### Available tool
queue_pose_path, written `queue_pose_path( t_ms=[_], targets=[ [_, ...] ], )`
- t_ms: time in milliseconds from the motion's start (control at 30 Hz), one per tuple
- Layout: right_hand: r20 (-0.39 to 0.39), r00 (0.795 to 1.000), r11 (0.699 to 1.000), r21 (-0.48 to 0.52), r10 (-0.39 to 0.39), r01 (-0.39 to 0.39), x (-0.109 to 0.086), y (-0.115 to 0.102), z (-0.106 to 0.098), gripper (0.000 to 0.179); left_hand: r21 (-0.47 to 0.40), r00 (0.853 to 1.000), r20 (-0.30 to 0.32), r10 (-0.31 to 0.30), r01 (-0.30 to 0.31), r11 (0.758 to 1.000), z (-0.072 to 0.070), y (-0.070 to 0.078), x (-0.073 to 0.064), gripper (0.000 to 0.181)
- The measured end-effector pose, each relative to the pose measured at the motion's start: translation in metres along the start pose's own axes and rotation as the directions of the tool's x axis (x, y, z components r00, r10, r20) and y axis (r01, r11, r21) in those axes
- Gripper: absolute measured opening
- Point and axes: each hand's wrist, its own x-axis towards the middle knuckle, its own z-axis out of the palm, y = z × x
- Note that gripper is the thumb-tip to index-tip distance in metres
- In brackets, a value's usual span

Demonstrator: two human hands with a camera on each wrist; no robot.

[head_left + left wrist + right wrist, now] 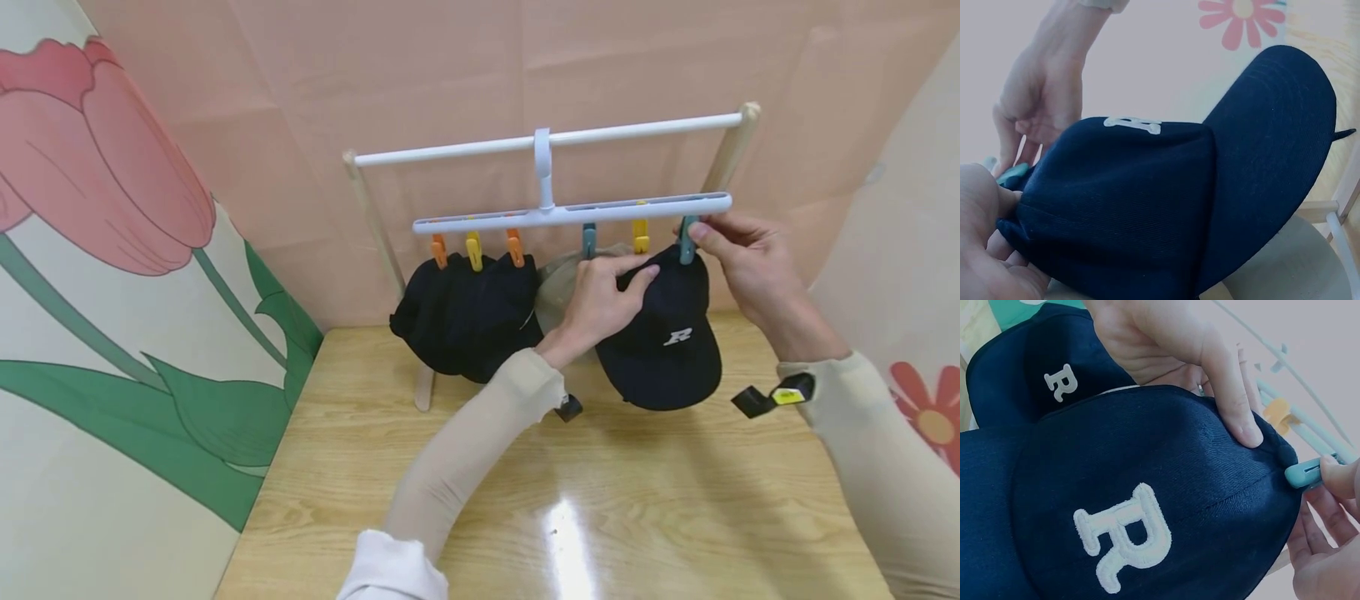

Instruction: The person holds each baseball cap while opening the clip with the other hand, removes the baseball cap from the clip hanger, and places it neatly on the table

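Left arm (461, 467) slants up from bottom, left hand (602, 296) pinching, palm down-ish. Right arm (888, 471) off to side, right hand (761, 265) bit higher, also pinching lol.

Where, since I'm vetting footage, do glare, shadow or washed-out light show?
Head view: glare and soft shadow on the wooden table; left wrist: bluish cast, washed out beyond the dark cap; right wrist: upper right washed out, white R crisp.

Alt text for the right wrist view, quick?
The person's right grip pinches a teal clip at the edge of a dark cap lettered R, while the left grip holds the cap; another R cap shows behind.
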Motion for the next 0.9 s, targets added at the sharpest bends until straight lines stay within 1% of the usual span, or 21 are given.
queue_pose_path(
  t_ms=[167,267,400,567,733,900],
  targets=[
    [-0.003,1.000,1.000,-0.005,0.015,-0.015,-0.0001,-0.0001,0.0001,0.029,0.002,1.000,0.002,-0.006,0.006,1.000,0.0001,0.0003,-0.0008,0.027],
    [-0.018,0.999,0.999,-0.026,0.030,-0.030,-0.0002,-0.0002,0.0003,0.029,0.012,1.000,-0.001,-0.010,0.010,1.000,-0.0001,0.0003,-0.0009,0.027],
    [-0.043,0.998,0.998,-0.050,0.046,-0.049,-0.0009,-0.0003,-0.0003,0.030,0.001,1.000,0.006,-0.014,0.014,1.000,0.0001,-0.0003,-0.0010,0.028],
    [-0.046,0.998,0.998,-0.053,0.044,-0.046,-0.0013,0.0002,-0.0011,0.031,-0.014,0.999,0.022,-0.027,0.027,1.000,0.0003,-0.0002,-0.0019,0.029],
    [-0.039,0.998,0.996,-0.072,0.047,-0.050,-0.0010,-0.0002,-0.0012,0.033,-0.018,0.999,0.022,-0.044,0.044,0.999,0.0000,-0.0002,-0.0026,0.030],
    [-0.040,0.999,0.998,-0.045,0.037,-0.039,-0.0001,0.0006,0.0003,0.032,-0.015,0.998,0.032,-0.053,0.053,0.998,-0.0001,-0.0008,-0.0034,0.030]
  ],
)
